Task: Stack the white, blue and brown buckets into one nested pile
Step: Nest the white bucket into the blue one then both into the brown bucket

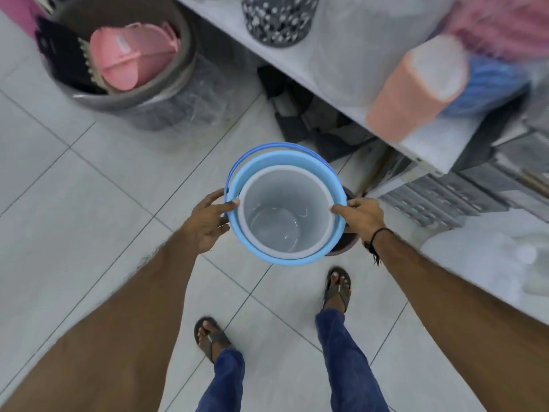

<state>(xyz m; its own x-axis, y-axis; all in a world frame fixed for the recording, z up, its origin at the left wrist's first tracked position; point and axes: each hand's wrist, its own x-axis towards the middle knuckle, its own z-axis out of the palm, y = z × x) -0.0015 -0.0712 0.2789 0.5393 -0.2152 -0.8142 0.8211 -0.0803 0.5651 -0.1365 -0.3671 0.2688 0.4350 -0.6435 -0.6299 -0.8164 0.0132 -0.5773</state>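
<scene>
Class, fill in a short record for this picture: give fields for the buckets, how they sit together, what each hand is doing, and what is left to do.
white bucket: nested inside the blue one
blue bucket: outer of the pair, handle swung to the far side
brown bucket: mostly hidden under the pair, only an edge shows
left hand: grips the rims
right hand: grips the opposite rims
floor: pale tiles
left to do: seat the pair in the brown one

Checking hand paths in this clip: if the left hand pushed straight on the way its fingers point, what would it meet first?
The left hand points rightward and already touches the blue bucket at its rim, thumb by the white bucket nested inside. It would press into the blue wall at once.
</scene>
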